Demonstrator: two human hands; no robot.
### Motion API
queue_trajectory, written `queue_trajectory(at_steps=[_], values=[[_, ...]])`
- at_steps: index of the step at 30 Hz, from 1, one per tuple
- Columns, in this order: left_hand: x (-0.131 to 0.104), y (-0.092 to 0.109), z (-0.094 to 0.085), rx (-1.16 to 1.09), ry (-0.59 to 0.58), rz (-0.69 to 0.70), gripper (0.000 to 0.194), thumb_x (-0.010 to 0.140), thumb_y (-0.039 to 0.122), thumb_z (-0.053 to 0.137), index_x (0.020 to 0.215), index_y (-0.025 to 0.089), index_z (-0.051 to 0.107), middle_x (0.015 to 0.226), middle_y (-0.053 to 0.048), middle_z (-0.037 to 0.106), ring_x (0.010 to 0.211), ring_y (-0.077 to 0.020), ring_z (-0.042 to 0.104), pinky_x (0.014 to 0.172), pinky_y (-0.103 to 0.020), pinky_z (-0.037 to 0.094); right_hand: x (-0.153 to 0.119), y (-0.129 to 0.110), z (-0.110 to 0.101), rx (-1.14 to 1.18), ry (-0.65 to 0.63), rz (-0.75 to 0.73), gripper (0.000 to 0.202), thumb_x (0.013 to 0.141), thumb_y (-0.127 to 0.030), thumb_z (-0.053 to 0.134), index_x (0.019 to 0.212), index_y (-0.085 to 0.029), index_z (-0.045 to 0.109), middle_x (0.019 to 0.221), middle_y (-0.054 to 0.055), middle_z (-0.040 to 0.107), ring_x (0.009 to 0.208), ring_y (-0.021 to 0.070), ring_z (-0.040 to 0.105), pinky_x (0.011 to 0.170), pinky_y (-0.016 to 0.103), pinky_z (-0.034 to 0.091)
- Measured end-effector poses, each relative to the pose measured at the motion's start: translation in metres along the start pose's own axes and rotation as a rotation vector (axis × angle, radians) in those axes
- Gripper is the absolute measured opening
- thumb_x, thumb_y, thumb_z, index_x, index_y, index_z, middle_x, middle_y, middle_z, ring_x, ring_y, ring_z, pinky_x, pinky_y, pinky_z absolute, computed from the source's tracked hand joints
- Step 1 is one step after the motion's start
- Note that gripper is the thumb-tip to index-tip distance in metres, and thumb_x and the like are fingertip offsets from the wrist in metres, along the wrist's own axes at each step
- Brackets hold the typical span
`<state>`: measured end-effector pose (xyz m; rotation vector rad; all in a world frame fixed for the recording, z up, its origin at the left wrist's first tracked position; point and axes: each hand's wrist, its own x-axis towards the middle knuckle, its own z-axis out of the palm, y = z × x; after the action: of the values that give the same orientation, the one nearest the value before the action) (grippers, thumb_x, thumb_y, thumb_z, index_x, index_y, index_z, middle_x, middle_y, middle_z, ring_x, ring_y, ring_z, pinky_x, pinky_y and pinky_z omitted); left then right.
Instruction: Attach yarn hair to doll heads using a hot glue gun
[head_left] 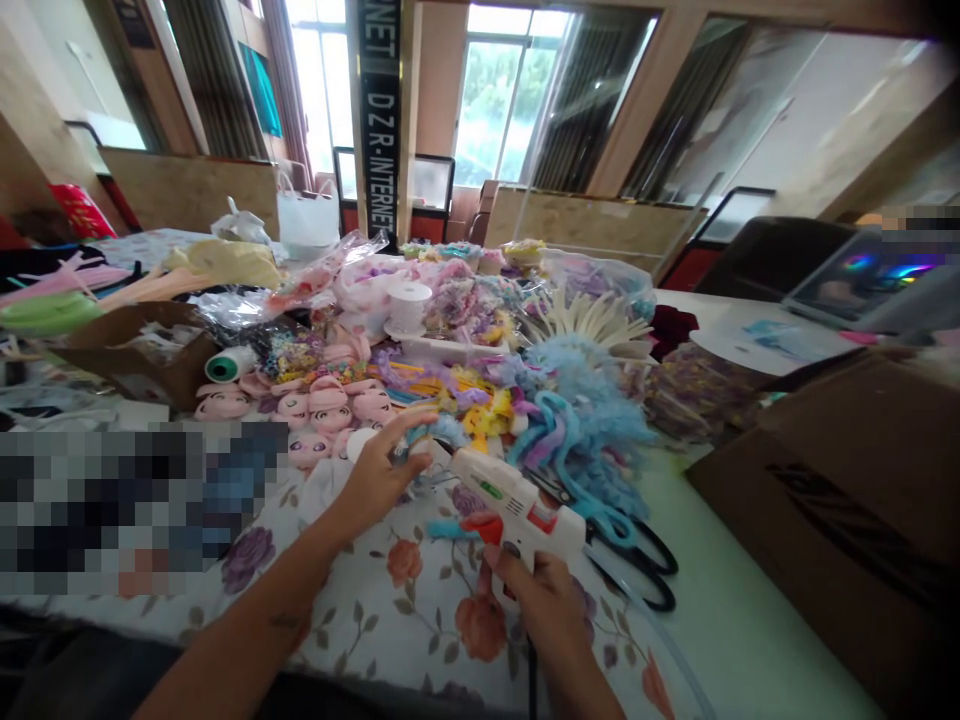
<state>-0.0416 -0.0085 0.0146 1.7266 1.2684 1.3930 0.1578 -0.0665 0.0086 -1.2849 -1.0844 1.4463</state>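
My right hand point(546, 590) is closed around the handle of a white hot glue gun point(499, 485) with an orange trigger. The gun's nozzle points left, close to the fingertips of my left hand point(386, 462). Those fingers are curled together on something small and partly hidden, which I cannot make out. Light blue fluff point(448, 430) shows just behind them. Under the gun lies a short light blue strip point(450, 529) on the flowered tablecloth point(352, 590). Black-handled scissors point(651, 570) rest to the right of the gun, beside blue fuzzy stems point(555, 410).
Pink doll heads point(330, 410) with drawn faces sit behind my left hand. A heap of fluffy craft material, a white spool point(409, 308) and pale stems point(592, 322) rises behind. Cardboard boxes stand at left point(142, 350) and right point(832, 500). The gun's cord point(532, 670) hangs down in front.
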Motion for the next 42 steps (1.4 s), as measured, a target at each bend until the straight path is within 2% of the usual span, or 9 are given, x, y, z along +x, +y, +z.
queue_trajectory(at_steps=[5, 10, 13, 20, 27, 35, 42], values=[[-0.001, 0.007, 0.0, 0.033, -0.02, -0.013, 0.035, 0.081, 0.03, 0.064, 0.115, 0.024, 0.061, 0.128, -0.006, 0.061, 0.124, -0.0251, 0.051, 0.106, -0.037, 0.037, -0.006, 0.006, 0.0, -0.045, 0.027, -0.002, 0.028, 0.069, -0.048, 0.068, 0.08, -0.021, 0.066, 0.045, -0.004, 0.054, 0.038, 0.0143, 0.049, 0.039, 0.026, 0.04], [-0.002, 0.008, 0.0, 0.029, -0.06, -0.023, 0.033, 0.082, 0.028, 0.062, 0.114, 0.024, 0.061, 0.126, -0.006, 0.062, 0.12, -0.0244, 0.054, 0.102, -0.034, 0.041, -0.003, 0.01, -0.001, -0.13, 0.034, -0.042, 0.029, 0.069, -0.049, 0.068, 0.068, -0.021, 0.06, 0.044, -0.003, 0.056, 0.037, 0.0133, 0.049, 0.039, 0.024, 0.041], [-0.002, 0.008, 0.001, 0.025, -0.081, -0.022, 0.032, 0.083, 0.029, 0.062, 0.114, 0.023, 0.061, 0.126, -0.007, 0.062, 0.119, -0.0249, 0.054, 0.101, -0.035, 0.042, -0.005, 0.007, 0.002, -0.119, 0.049, -0.009, 0.031, 0.068, -0.049, 0.069, 0.062, -0.021, 0.057, 0.041, -0.003, 0.055, 0.035, 0.0129, 0.05, 0.037, 0.023, 0.04], [-0.002, 0.009, 0.001, 0.017, -0.099, 0.006, 0.032, 0.082, 0.029, 0.063, 0.113, 0.021, 0.061, 0.124, -0.008, 0.062, 0.122, -0.0251, 0.053, 0.102, -0.035, 0.042, -0.007, 0.003, 0.004, -0.151, 0.064, 0.034, 0.031, 0.07, -0.051, 0.064, 0.066, -0.02, 0.059, 0.042, -0.003, 0.055, 0.035, 0.0142, 0.05, 0.036, 0.023, 0.04], [-0.002, 0.007, 0.0, 0.006, -0.111, 0.02, 0.032, 0.083, 0.029, 0.063, 0.114, 0.022, 0.06, 0.126, -0.009, 0.062, 0.124, -0.0256, 0.051, 0.103, -0.037, 0.041, 0.0, 0.018, -0.006, -0.315, 0.042, -0.079, 0.036, 0.075, -0.05, 0.059, 0.057, -0.019, 0.059, 0.044, 0.001, 0.058, 0.044, 0.0146, 0.052, 0.045, 0.023, 0.039], [-0.002, 0.009, -0.001, 0.011, -0.091, -0.005, 0.033, 0.082, 0.03, 0.063, 0.114, 0.022, 0.061, 0.126, -0.009, 0.062, 0.122, -0.026, 0.053, 0.102, -0.037, 0.042, -0.003, 0.014, -0.003, -0.22, 0.042, -0.06, 0.029, 0.074, -0.045, 0.061, 0.06, -0.021, 0.057, 0.045, -0.001, 0.058, 0.044, 0.0156, 0.052, 0.047, 0.025, 0.042], [-0.002, 0.008, 0.0, 0.01, -0.09, 0.0, 0.034, 0.082, 0.032, 0.064, 0.114, 0.022, 0.062, 0.125, -0.009, 0.062, 0.121, -0.027, 0.054, 0.101, -0.039, 0.042, -0.004, 0.011, -0.002, -0.279, 0.041, -0.076, 0.032, 0.075, -0.047, 0.06, 0.057, -0.021, 0.057, 0.044, -0.001, 0.057, 0.047, 0.016, 0.053, 0.051, 0.025, 0.043]])
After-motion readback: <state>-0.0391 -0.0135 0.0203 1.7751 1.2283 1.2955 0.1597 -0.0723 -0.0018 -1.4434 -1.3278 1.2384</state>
